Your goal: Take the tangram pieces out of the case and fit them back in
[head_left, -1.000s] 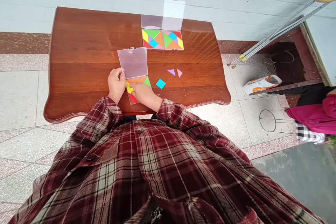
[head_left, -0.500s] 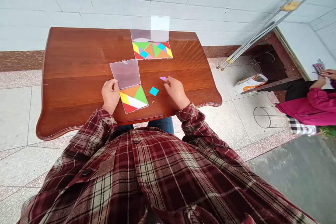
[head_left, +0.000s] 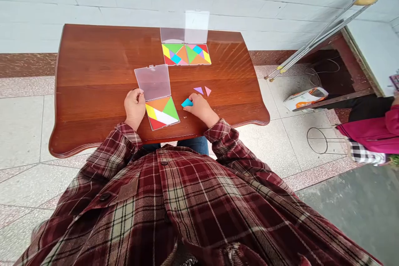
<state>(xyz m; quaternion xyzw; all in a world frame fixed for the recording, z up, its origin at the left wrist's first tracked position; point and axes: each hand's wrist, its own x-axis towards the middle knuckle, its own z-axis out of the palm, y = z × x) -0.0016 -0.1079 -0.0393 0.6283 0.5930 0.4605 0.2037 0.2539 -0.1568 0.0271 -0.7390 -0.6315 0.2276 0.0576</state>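
My left hand [head_left: 134, 109] pinches the lower left corner of a clear plastic lid [head_left: 152, 82], hinged to a shallow case [head_left: 162, 113]. That case holds orange, green, yellow and red tangram pieces, with a white patch between them. My right hand [head_left: 201, 110] has its fingertips on a cyan square tile [head_left: 187, 102], which looks tilted up. Just beyond those fingers lie a purple triangle [head_left: 198, 90] and a pink triangle [head_left: 208, 91]. Farther back sit two filled multicoloured tangram cases [head_left: 186, 54], their clear lids [head_left: 197, 27] open.
All this lies on a polished reddish-brown wooden table [head_left: 93, 58] with a curved front edge. A person in a magenta jacket [head_left: 370, 129] sits at the far right. Metal poles [head_left: 311, 48], a printed box [head_left: 305, 98] and a wire stand [head_left: 318, 140] stand on the floor beyond the table's right side.
My right hand has moved left from the triangles onto the cyan square, and the pink triangle now shows. My left hand stays at the lid.
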